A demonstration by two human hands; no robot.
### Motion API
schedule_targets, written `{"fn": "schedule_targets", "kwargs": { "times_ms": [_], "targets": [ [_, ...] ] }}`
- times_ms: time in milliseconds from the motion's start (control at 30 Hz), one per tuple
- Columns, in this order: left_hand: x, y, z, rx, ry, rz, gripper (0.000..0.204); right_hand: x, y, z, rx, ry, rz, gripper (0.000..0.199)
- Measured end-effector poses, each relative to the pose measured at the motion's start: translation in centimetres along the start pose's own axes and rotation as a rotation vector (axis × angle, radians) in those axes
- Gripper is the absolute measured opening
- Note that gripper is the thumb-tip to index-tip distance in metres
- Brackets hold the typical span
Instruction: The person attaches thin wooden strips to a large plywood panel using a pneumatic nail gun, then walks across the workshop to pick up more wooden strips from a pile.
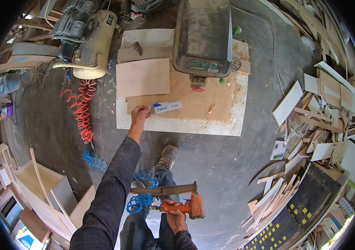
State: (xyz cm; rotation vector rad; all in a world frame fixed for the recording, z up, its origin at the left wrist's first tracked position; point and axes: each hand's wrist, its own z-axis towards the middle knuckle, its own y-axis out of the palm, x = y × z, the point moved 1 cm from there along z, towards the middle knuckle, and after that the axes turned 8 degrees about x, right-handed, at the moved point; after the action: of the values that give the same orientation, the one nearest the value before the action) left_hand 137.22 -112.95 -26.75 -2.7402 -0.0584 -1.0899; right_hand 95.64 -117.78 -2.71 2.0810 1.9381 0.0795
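My left hand point(139, 116) reaches far forward, its fingers closed on the left end of a small white and blue box point(169, 106) over the near part of a wooden work board. My right hand point(177, 218), low and close to my legs, is wrapped round the grip of an orange air nail gun point(195, 206). The gun's long, dark magazine point(161, 190) points to the left. A coiled blue air hose point(139, 202) runs from the gun's grip end. What is inside the box cannot be seen.
A dark-hooded machine point(203, 35) stands on the board point(186, 126), beside a pale plywood sheet point(143, 78) and shavings. An air compressor point(96, 46) with a red coiled hose point(85, 112) is at left. Wood offcuts point(329, 112) pile up at right; a wooden box point(46, 179) sits lower left.
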Motion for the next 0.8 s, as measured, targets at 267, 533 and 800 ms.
{"fn": "schedule_targets", "kwargs": {
  "times_ms": [267, 533, 800],
  "targets": [
    [-0.8, -3.2, 2.0, -0.086, 0.139, 0.069, 0.019, 0.4, -0.5, 0.1, -0.030, 0.005, -0.003, 0.031],
    [0.1, -3.9, 0.4, 0.010, 0.220, 0.159, 0.017, 0.6, -0.2, -0.1, -0.022, 0.024, -0.050, 0.031],
    [-0.3, -4.4, 0.4, -0.048, 0.215, 0.156, 0.014, 0.6, -0.4, 0.3, -0.072, 0.030, -0.097, 0.029]
  ]
}}
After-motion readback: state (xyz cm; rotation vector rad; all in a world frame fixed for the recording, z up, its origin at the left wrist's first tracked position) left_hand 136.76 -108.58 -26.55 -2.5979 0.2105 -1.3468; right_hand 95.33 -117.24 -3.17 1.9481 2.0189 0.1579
